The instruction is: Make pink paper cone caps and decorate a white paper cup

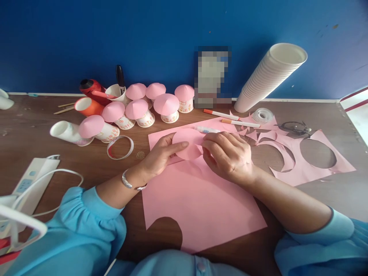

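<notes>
Between my two hands is a pink paper disc (186, 145) with a slit or cut on its right side. My left hand (163, 153) grips its left edge, thumb on top and fingers beneath. The fingertips of my right hand (228, 155) pinch the disc's right edge near the slit. Under both hands lies a large pink sheet (201, 203) with a rounded piece cut from its lower left. A white glue stick or tube (207, 130) rests on that sheet just behind the disc. Several small decorated paper cups with pink cone roofs (166, 103) stand at the back left.
A tall stack of white paper cups (270, 76) leans at the back right. Pink offcuts (299, 157), clear tape (263, 115), two markers (240, 123) and black-handled scissors or glasses (296, 127) lie right. A tape ring (120, 147) and power strip (28, 188) lie left.
</notes>
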Demonstrator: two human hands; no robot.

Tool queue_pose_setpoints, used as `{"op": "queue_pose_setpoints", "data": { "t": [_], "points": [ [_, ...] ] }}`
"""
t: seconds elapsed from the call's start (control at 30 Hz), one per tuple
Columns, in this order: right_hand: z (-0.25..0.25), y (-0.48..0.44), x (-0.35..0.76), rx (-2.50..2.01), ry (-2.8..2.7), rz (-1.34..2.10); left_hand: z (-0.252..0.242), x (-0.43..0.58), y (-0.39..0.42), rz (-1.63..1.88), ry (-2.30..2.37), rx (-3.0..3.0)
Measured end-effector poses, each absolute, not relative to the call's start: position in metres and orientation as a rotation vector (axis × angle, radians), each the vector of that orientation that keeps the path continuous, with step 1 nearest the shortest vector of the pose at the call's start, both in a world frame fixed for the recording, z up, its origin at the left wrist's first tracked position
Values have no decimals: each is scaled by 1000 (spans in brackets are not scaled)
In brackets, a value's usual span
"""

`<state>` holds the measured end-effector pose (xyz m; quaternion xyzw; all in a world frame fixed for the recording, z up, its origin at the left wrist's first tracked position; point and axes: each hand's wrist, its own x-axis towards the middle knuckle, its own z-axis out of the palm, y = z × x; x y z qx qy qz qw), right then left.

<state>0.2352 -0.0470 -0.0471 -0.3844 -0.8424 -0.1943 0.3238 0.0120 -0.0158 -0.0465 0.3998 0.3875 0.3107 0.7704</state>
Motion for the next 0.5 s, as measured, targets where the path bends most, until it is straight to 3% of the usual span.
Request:
{"op": "queue_pose_setpoints", "data": {
  "t": [0.5],
  "points": [
    [-50, -69, 296, -1442, -2430, -577, -52, 8, -10, 664, 748, 821]
  ]
}}
